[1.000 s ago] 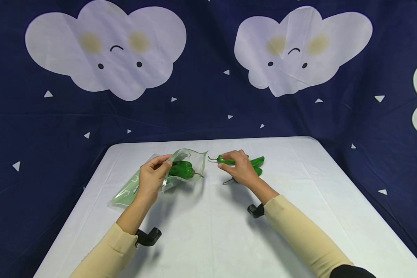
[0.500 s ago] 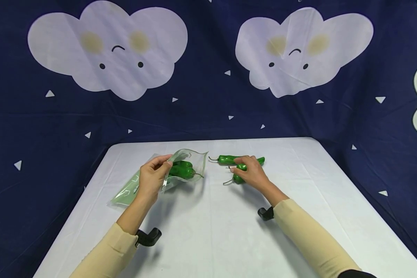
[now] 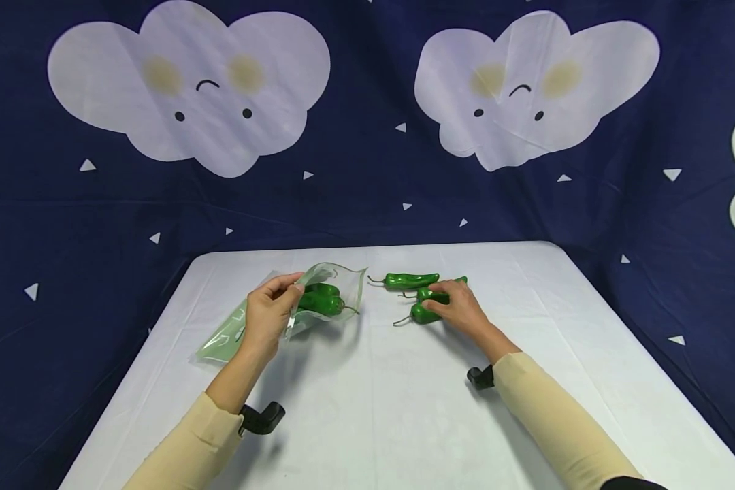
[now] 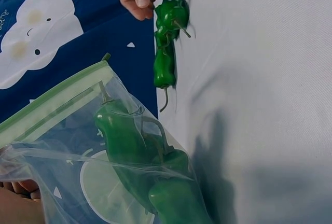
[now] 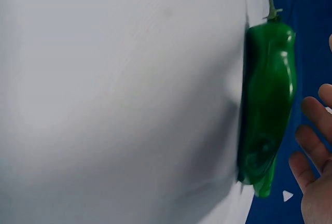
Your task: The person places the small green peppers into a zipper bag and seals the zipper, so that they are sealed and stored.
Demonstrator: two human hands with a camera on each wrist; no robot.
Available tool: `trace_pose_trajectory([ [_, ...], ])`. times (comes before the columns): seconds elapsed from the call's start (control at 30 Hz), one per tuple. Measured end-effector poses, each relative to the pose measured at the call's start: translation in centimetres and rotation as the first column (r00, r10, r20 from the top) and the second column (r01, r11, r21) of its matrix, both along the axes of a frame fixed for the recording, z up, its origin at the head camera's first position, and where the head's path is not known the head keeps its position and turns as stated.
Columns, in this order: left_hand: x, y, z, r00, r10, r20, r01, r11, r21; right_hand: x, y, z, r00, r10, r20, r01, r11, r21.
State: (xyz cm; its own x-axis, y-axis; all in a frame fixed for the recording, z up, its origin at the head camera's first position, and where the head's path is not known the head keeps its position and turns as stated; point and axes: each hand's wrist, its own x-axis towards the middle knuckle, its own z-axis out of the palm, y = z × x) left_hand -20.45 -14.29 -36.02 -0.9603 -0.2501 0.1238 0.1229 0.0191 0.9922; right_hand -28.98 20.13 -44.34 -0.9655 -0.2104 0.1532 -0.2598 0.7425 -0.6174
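Observation:
My left hand point(image 3: 269, 306) pinches the edge of a see-through greenish zip bag point(image 3: 223, 340), whose mouth gapes to the right. Several green peppers point(image 4: 122, 136) lie inside it, one stem poking toward the opening. Right of the bag, three more green peppers rest on the table: a far one point(image 3: 412, 280), a middle one point(image 3: 430, 295) and a near one point(image 3: 425, 314). Over the middle and near peppers hovers my right hand point(image 3: 463, 309), partly covering them. In the right wrist view its fingers point(image 5: 311, 141) are relaxed and apart from the large pepper point(image 5: 270, 94) beside them.
A white cloth covers the table point(image 3: 367, 408). Behind its far edge hangs a dark blue curtain point(image 3: 367, 204) with clouds and small triangles. Each wrist carries a black camera mount, such as the left mount point(image 3: 262, 418).
My right hand has shifted right and a little nearer, from the far pepper to the middle and near ones, uncovering the far pepper. The left hand and bag stay put.

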Motion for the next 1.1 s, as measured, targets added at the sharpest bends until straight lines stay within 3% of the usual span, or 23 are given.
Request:
trace_pose_trajectory([
  [0.77, 0.1, -0.2, -0.1, 1.000, 0.003, -0.012, -0.003, 1.000, 0.008, -0.1, 2.3, -0.8, 0.998, -0.027, 0.057, 0.024, 0.998, 0.063],
  [1.1, 0.1, -0.3, -0.1, 1.000, 0.001, -0.007, 0.000, 1.000, 0.014, 0.5, 3.6, -1.5, 0.995, 0.002, 0.100, -0.011, 0.995, 0.098],
])
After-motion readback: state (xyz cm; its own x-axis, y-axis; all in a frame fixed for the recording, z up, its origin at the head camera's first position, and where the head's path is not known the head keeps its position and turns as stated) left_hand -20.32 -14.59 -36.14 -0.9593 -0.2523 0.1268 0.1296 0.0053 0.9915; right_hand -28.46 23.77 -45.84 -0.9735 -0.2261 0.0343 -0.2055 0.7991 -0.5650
